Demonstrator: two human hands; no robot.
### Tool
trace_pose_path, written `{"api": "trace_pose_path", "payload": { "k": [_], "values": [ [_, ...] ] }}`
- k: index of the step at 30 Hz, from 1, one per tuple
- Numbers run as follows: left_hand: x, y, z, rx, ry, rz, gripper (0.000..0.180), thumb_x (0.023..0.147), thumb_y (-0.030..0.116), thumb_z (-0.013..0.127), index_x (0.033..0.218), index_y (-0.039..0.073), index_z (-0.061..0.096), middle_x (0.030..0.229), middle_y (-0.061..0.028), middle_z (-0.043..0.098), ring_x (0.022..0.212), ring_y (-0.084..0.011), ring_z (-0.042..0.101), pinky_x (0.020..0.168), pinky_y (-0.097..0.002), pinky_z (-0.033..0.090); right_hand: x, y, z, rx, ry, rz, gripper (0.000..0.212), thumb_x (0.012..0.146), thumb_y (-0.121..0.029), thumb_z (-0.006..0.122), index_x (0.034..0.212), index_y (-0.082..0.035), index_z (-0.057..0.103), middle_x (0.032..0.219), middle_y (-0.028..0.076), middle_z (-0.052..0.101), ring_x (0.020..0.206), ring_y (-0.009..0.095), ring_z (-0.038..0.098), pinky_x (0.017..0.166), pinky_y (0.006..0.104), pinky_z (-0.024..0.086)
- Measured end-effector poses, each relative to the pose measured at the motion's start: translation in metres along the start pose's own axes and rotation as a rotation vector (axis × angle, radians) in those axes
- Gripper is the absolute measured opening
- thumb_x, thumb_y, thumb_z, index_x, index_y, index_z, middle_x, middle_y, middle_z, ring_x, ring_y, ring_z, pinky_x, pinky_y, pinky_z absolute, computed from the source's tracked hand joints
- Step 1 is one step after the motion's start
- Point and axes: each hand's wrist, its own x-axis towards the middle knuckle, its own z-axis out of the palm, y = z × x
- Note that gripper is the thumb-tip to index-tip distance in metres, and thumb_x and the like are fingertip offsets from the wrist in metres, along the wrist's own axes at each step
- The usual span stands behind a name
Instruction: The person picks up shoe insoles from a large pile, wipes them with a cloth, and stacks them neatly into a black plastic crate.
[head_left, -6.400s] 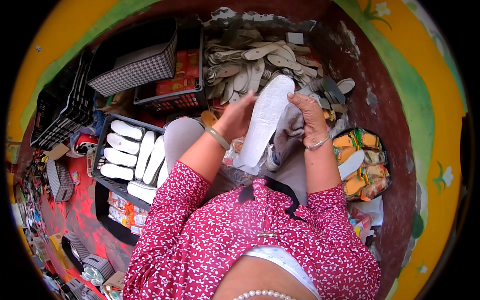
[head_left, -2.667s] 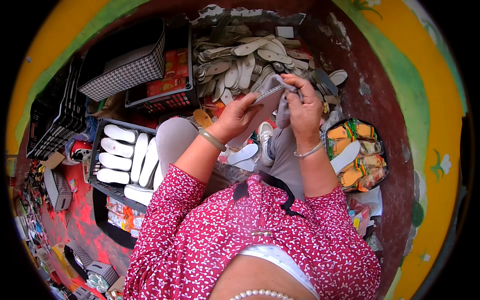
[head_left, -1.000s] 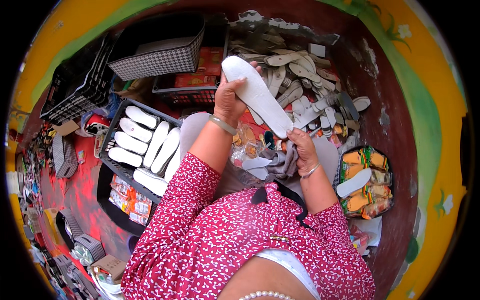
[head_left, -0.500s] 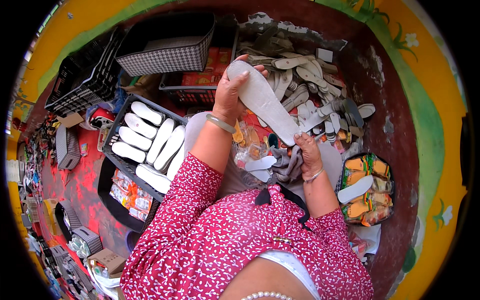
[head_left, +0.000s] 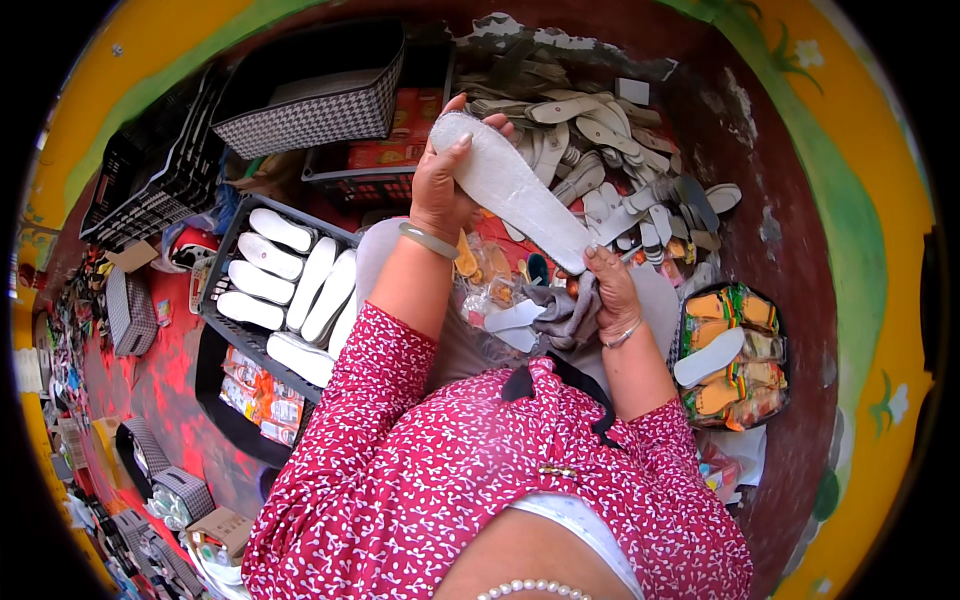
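A pale grey-white felt insole (head_left: 515, 200) is stretched slantwise between my two hands. My left hand (head_left: 440, 180) grips its upper left end, thumb on the face and fingers behind. At the lower right end, my right hand (head_left: 613, 290) pinches the tip between thumb and fingers. Below that hand a crumpled grey cloth (head_left: 565, 318) lies against my fingers; whether they also hold it I cannot tell. Two small white insoles (head_left: 515, 318) rest by the cloth in my lap.
On my left stands a dark crate (head_left: 225, 325) with rows of white insoles. Beyond my hands lies a heap of loose insoles (head_left: 600, 130). A basket of packaged insoles (head_left: 715, 395) stands right. Behind are a checked fabric bin (head_left: 315, 115) and stacked black crates (head_left: 150, 190).
The whole view has shifted slightly. Both hands keep hold of the insole. The grey cloth now sits higher, close against my right fingers.
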Motion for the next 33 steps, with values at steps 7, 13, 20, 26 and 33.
{"api": "trace_pose_path", "payload": {
  "k": [7,13,20,26,33],
  "values": [
    [-0.005,-0.007,0.004,0.071,-0.034,-0.047,0.072,0.068,0.005,0.058,0.134,0.012,0.031,0.119,-0.0235,0.049,0.113,-0.0380,0.048,0.098,-0.0528,0.038,0.000,-0.001,0.007,-0.023,0.081,-0.033,0.020,0.085,-0.025,0.063,0.087,-0.004,0.061,0.070,0.004,0.063,0.051,0.009,0.057,0.046,0.0203,0.046],
    [-0.003,-0.010,0.000,0.039,0.002,-0.043,0.071,0.067,0.000,0.055,0.134,0.012,0.032,0.117,-0.0223,0.051,0.112,-0.0364,0.049,0.098,-0.0535,0.037,0.003,0.002,0.000,-0.039,0.052,-0.063,0.019,0.084,-0.021,0.064,0.090,-0.003,0.061,0.077,0.002,0.063,0.063,0.008,0.059,0.057,0.0209,0.047],
    [-0.001,-0.008,-0.004,0.001,-0.047,-0.048,0.073,0.066,0.000,0.058,0.133,0.011,0.031,0.108,-0.0175,0.056,0.106,-0.0323,0.053,0.097,-0.0512,0.040,0.004,0.006,-0.005,-0.073,0.037,-0.053,0.019,0.084,-0.015,0.062,0.097,-0.002,0.061,0.087,0.000,0.062,0.079,0.008,0.057,0.071,0.0219,0.045],
    [-0.002,-0.006,-0.002,-0.002,-0.005,-0.049,0.072,0.068,-0.001,0.058,0.133,0.009,0.029,0.104,-0.0168,0.057,0.102,-0.0321,0.055,0.095,-0.0511,0.042,0.004,0.007,-0.001,-0.052,0.016,-0.012,0.016,0.087,-0.013,0.057,0.099,-0.002,0.059,0.084,0.000,0.061,0.070,0.007,0.057,0.063,0.0199,0.046],
    [-0.003,-0.005,-0.003,-0.023,-0.027,-0.035,0.069,0.070,-0.003,0.055,0.132,0.009,0.030,0.108,-0.0190,0.055,0.106,-0.0344,0.054,0.094,-0.0523,0.042,0.002,0.003,0.009,-0.049,0.023,0.083,0.020,0.092,-0.020,0.049,0.101,-0.003,0.056,0.075,0.005,0.061,0.057,0.008,0.056,0.052,0.0207,0.046]
  ]
}}
